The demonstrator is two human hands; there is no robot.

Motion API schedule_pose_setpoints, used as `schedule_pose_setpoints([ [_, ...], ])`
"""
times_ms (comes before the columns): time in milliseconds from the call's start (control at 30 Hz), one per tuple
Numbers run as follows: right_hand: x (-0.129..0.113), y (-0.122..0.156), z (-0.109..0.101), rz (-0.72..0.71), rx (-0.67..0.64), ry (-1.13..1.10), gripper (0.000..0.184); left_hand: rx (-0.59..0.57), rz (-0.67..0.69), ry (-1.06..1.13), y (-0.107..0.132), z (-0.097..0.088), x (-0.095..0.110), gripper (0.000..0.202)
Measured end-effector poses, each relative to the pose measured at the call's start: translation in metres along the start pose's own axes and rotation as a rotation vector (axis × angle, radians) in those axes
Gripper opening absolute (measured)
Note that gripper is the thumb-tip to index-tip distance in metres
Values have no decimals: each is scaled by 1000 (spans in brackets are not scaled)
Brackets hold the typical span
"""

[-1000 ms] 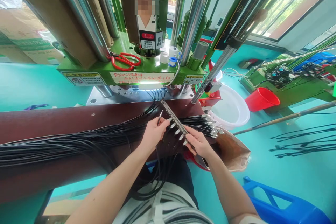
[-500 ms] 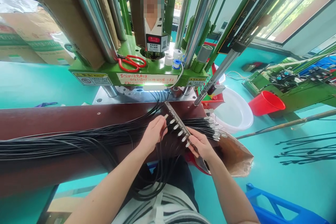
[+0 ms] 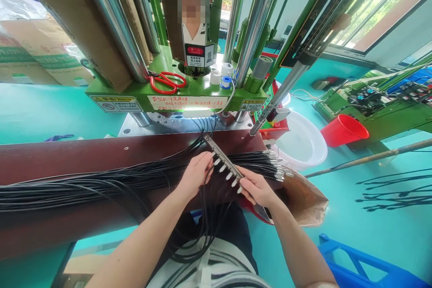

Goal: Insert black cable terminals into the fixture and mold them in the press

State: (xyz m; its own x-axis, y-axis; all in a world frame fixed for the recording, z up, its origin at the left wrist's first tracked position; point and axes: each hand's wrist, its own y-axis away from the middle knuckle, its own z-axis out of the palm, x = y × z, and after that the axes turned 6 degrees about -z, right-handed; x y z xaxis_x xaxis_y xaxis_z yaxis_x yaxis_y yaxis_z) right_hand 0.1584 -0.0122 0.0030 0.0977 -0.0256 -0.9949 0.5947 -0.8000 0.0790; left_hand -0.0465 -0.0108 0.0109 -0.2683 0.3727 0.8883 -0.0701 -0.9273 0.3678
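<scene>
Gripping the near end of the metal bar (image 3: 225, 163), the right hand (image 3: 257, 187) was closed around it above the lap; the left hand (image 3: 195, 172) pinched a cable plug (image 3: 215, 155) at the bar's far slots. Other plugs stood seated along the bar. Black cables (image 3: 84, 184) lay bundled across the brown bench (image 3: 67, 155). Beyond stood the green press (image 3: 175, 92) with red scissors (image 3: 167, 82); a white basin (image 3: 303, 139) sat right.

There is one camera, worn on the person's head. It looks forward and down, close over the brown desk (image 3: 67, 162), with the green machine (image 3: 175, 94) right in front.
</scene>
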Motion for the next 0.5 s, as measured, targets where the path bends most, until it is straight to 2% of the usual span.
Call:
schedule_pose_setpoints([
  [133, -2, -1, 2, -34, -49, 87, 47, 75, 62, -85, -2, 0, -4, 33],
  [233, -4, -1, 4, -20, -36, 65, 46, 70, 49, -144, -4, 1, -6, 32],
  [333, -8, 1, 2, 56, 7, -15, 46, 45, 16, -235, -2, -1, -4, 30],
  [400, -15, 4, -5, 118, 48, -52, 45, 34, 51, -350, 3, -6, -1, 26],
  [500, -27, 8, -28, 208, 72, -13, 44, 20, 154, -543, 14, -20, 3, 35],
])
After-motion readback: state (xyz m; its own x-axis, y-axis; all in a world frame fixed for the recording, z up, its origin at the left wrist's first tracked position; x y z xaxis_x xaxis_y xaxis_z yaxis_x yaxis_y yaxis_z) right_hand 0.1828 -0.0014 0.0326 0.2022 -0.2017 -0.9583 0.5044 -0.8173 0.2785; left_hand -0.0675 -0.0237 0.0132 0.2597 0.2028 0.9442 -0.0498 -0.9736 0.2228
